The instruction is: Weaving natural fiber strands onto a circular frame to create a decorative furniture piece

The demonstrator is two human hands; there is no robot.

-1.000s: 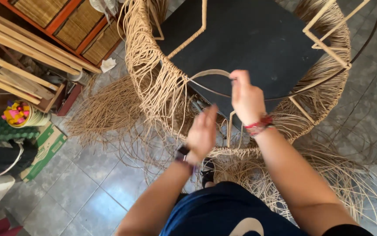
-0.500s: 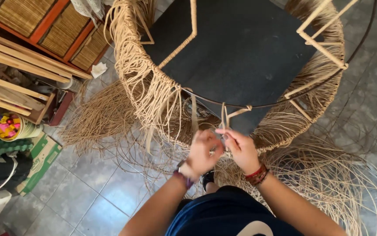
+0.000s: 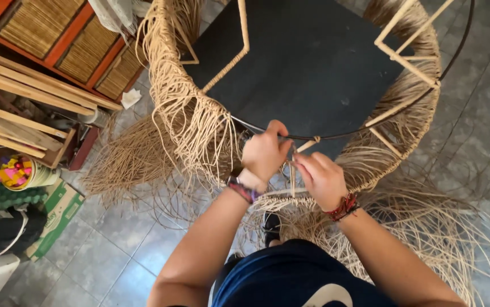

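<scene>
At the near rim of the half-woven wicker frame point(image 3: 199, 119), the left hand point(image 3: 265, 152) is gripping the black metal hoop point(image 3: 336, 135). Just beside it, the right hand point(image 3: 321, 177) is pinching a rattan strand point(image 3: 292, 179) hanging below the hoop, over the tiled floor point(image 3: 108, 256).

Rattan strands point(image 3: 199, 131): dry, fibrous, matt tan. Frame point(image 3: 407, 57): strand-wrapped rods plus thin dark metal ring point(image 3: 370, 128). Board point(image 3: 307, 62) matt black. Floor point(image 3: 102, 256) grey tile, slightly glossy.
</scene>
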